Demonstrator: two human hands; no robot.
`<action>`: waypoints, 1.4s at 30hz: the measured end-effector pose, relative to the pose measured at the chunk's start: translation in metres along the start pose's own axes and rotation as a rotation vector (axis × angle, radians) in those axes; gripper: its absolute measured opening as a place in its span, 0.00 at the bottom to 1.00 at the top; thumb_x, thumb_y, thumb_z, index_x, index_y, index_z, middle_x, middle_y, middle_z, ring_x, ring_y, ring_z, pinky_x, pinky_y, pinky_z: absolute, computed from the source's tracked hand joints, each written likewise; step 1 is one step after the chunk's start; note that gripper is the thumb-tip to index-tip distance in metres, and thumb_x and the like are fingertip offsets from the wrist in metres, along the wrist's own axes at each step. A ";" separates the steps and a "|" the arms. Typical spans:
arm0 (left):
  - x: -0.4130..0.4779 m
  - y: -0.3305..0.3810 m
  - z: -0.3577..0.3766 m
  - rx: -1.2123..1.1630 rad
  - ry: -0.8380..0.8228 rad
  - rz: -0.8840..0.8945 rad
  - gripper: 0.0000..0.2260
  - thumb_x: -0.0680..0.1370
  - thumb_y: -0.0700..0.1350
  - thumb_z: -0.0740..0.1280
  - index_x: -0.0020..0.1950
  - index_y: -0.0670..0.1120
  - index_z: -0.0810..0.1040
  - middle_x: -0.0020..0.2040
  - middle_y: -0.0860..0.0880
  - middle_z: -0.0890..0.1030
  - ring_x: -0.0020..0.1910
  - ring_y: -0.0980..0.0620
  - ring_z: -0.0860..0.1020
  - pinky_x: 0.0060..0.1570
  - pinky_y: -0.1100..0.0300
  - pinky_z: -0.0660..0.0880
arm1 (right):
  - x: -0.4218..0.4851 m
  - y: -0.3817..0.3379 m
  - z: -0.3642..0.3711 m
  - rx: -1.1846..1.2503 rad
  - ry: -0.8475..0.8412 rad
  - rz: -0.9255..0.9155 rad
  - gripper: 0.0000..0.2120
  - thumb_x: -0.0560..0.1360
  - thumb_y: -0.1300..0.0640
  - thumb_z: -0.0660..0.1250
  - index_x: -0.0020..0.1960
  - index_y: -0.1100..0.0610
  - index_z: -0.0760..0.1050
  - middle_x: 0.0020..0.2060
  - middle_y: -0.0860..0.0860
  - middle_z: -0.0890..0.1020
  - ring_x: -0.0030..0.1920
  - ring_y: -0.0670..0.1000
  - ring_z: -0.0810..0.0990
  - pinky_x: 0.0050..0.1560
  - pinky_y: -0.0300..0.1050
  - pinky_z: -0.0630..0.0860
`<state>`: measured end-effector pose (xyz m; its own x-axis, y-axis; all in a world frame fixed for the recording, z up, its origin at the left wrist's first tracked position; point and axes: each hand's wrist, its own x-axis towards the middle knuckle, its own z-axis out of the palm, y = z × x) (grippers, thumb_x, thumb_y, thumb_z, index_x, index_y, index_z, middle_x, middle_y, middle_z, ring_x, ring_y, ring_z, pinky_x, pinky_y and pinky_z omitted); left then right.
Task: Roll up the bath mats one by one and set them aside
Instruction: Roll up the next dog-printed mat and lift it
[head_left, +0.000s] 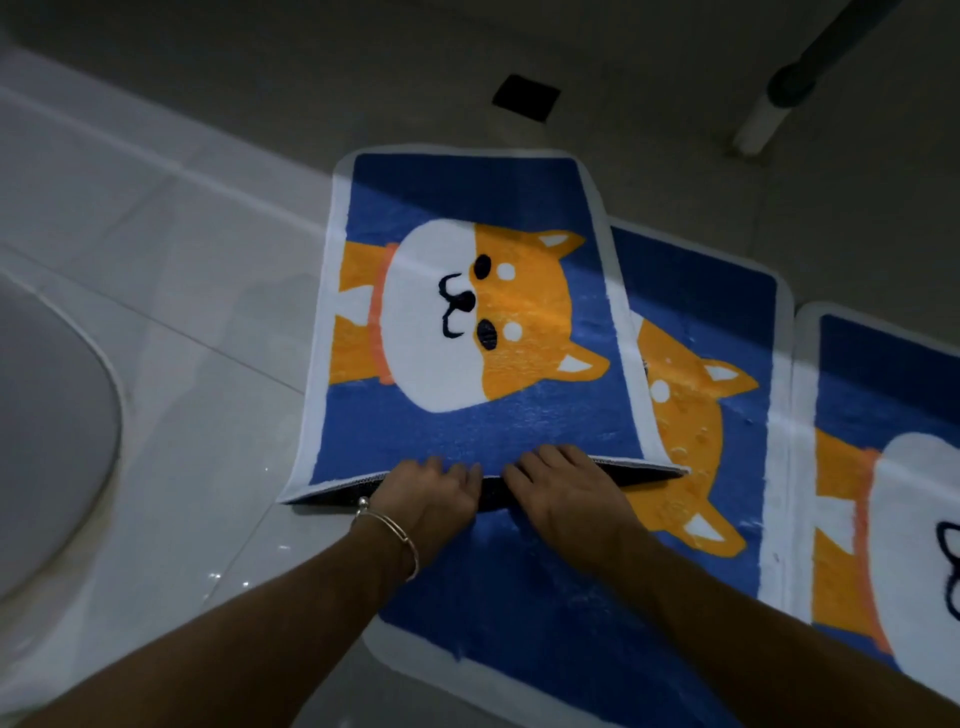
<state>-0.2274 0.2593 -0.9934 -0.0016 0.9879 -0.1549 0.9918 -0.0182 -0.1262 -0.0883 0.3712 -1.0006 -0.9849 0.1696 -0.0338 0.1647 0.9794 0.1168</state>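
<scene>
- Blue top mat — left hand and right hand curl fingers over its raised near edge, thumbs hidden beneath.
- Second mat half covered; third mat cut off at the right.

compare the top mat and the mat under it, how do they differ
The top mat has its near edge lifted by the left hand and right hand, showing a dark underside; the lower mat lies flat on the floor. The top mat's dog shows whole; the lower mat's dog is half hidden under the top mat. Both share a blue field, an orange and white dog and a white border.
</scene>
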 end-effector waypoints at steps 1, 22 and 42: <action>-0.003 -0.001 0.001 -0.024 -0.016 0.014 0.20 0.52 0.43 0.79 0.42 0.42 0.86 0.25 0.47 0.76 0.19 0.48 0.72 0.20 0.65 0.63 | 0.000 -0.001 -0.002 0.003 -0.005 0.015 0.18 0.73 0.60 0.50 0.43 0.57 0.79 0.35 0.53 0.78 0.37 0.54 0.78 0.43 0.47 0.78; 0.001 0.003 -0.002 0.061 0.016 -0.086 0.24 0.71 0.44 0.52 0.59 0.38 0.80 0.36 0.41 0.78 0.29 0.42 0.75 0.31 0.49 0.75 | 0.015 -0.002 -0.014 0.182 -0.138 0.287 0.11 0.70 0.57 0.52 0.41 0.57 0.73 0.32 0.53 0.74 0.31 0.56 0.75 0.33 0.47 0.71; 0.019 0.009 -0.027 -0.106 -0.403 -0.216 0.10 0.81 0.42 0.56 0.61 0.43 0.69 0.55 0.45 0.80 0.53 0.42 0.79 0.42 0.56 0.66 | 0.026 -0.007 -0.019 0.287 -0.590 0.320 0.14 0.76 0.54 0.65 0.59 0.54 0.67 0.56 0.53 0.77 0.57 0.56 0.76 0.53 0.49 0.68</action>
<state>-0.2154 0.2822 -0.9712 -0.2377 0.8287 -0.5068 0.9710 0.2173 -0.1001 -0.1158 0.3666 -0.9837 -0.7072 0.4043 -0.5801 0.5272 0.8482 -0.0516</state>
